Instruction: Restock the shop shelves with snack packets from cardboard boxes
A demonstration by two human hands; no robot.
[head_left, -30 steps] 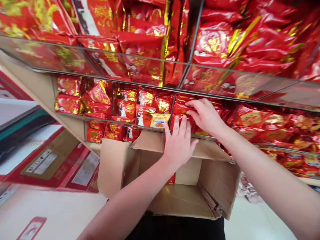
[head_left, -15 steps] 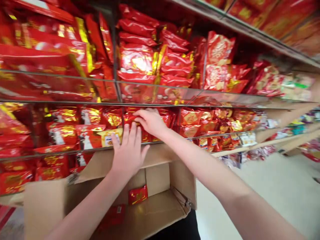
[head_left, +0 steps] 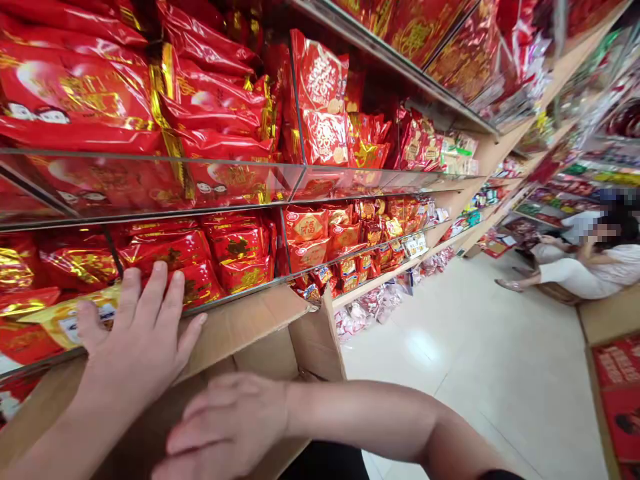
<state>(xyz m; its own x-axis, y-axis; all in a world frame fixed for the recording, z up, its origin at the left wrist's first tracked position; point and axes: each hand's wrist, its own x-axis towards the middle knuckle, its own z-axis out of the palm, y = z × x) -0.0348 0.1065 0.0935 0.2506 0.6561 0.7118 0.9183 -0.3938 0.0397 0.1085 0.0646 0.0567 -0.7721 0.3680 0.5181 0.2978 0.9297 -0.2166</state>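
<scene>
My left hand (head_left: 137,330) rests with spread fingers against the front of a shelf compartment. Its fingertips touch or nearly touch the red foil snack packets (head_left: 170,257) stacked there. Beside its thumb lies a yellow packet (head_left: 70,323). Lower down, my right hand (head_left: 235,427) is over the opening of a cardboard box (head_left: 255,320); its fingers stretch loosely to the left, blurred, with nothing seen in them. Most of the box's inside is hidden behind my hands and forearms.
Large red bags (head_left: 80,87) fill the shelf above, behind a clear plastic lip (head_left: 220,180). Smaller packets (head_left: 307,233) continue to the right. A seated person (head_left: 595,260) is across the tiled floor (head_left: 450,353). At the right edge stands another carton (head_left: 605,313) with red packs.
My right hand has left the packets on the shelf and dropped to the box. My left hand stays near the yellow packet. The view has swung right, revealing the floor and the seated person.
</scene>
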